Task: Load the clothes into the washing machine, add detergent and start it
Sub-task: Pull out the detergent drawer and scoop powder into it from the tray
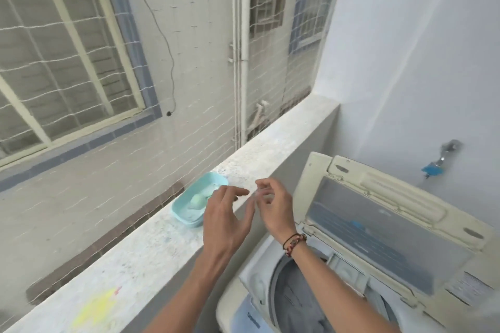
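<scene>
Above the ledge [151, 246], both hands are held apart with fingers loosely spread; nothing is gripped by the left hand [224, 222] or the right hand [276, 205]. A blue dish [184, 213] is set on the ledge just beside them. Grey clothes [300, 303] are seen inside the washing machine [251, 313], whose lid [384, 227] is raised.

Balcony ledge [151, 249], white wall [405, 62], netted bldg windows [62, 62] opp.
</scene>
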